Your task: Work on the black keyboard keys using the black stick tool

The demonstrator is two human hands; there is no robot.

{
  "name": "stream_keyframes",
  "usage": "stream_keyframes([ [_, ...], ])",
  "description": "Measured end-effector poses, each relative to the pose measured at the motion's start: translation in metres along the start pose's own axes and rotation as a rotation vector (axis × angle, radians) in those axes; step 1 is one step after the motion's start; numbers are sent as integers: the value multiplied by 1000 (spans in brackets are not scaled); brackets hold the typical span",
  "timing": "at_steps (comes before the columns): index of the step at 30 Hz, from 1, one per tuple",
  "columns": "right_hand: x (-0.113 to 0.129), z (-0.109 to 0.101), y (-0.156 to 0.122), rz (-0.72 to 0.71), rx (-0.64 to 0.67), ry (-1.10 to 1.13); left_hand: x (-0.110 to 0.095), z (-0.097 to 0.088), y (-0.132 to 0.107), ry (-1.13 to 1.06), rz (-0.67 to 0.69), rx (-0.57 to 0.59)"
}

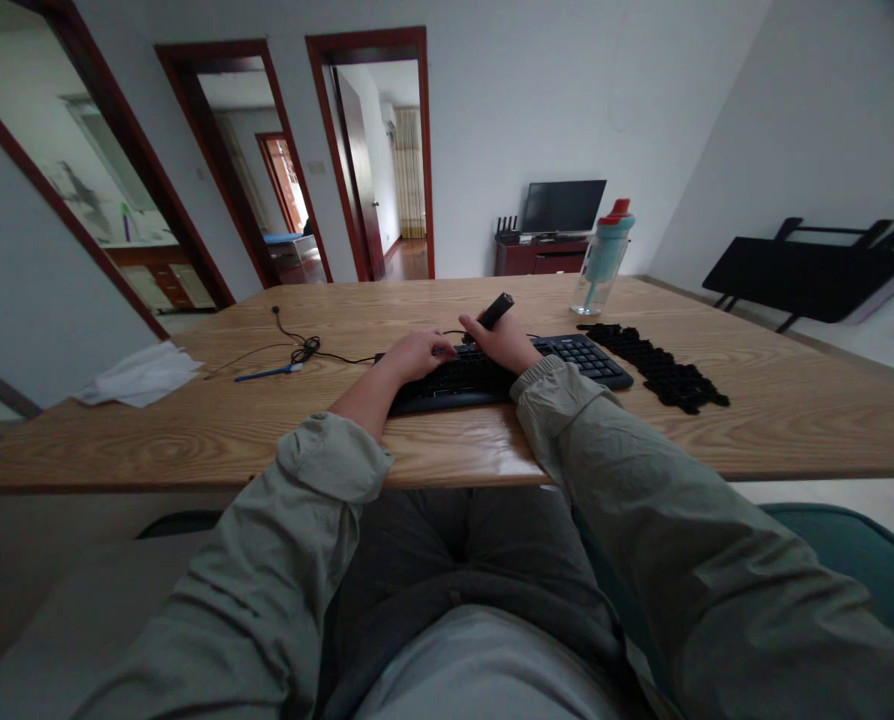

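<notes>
A black keyboard point(451, 392) lies on the wooden table in front of me, its number pad point(583, 357) showing at the right end. My right hand point(501, 343) is closed around a black stick-shaped tool point(498, 310), whose blunt upper end points up and away. The tool's lower end is hidden, so its kind is unclear. My left hand point(419, 356) rests over the left part of the keyboard, fingers apart and bent a little, holding nothing that shows. To the right of the keyboard, small black pieces that look like keycaps point(653, 365) lie in a slanting band.
Left of the keyboard are a coiled black cable point(306, 349), a thin blue stick-like tool point(268, 373) and white tissues point(143, 374). A clear bottle with a red lid point(603, 258) stands at the back right. The table's front edge point(462, 478) runs close to my lap.
</notes>
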State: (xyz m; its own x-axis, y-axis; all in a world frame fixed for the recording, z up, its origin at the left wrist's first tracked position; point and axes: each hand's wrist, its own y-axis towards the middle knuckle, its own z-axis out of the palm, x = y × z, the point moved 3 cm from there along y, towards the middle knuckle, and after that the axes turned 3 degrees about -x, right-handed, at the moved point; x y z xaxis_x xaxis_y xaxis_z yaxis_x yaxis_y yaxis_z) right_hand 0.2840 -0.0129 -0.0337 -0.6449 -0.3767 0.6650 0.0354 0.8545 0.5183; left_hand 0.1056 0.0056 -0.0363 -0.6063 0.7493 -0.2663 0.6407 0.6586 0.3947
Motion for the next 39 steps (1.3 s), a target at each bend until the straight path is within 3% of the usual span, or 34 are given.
stream_keyframes([
  [11,16,-2,-16,-137,5,-175,0,3,0,41,26,24],
  [20,29,2,-24,-255,37,-372,2,3,0,55,-48,-52],
  [30,17,13,6,-183,90,-86,11,7,4,-53,-107,-48],
  [39,17,15,3,-165,57,-72,18,3,1,-104,-134,-109],
])
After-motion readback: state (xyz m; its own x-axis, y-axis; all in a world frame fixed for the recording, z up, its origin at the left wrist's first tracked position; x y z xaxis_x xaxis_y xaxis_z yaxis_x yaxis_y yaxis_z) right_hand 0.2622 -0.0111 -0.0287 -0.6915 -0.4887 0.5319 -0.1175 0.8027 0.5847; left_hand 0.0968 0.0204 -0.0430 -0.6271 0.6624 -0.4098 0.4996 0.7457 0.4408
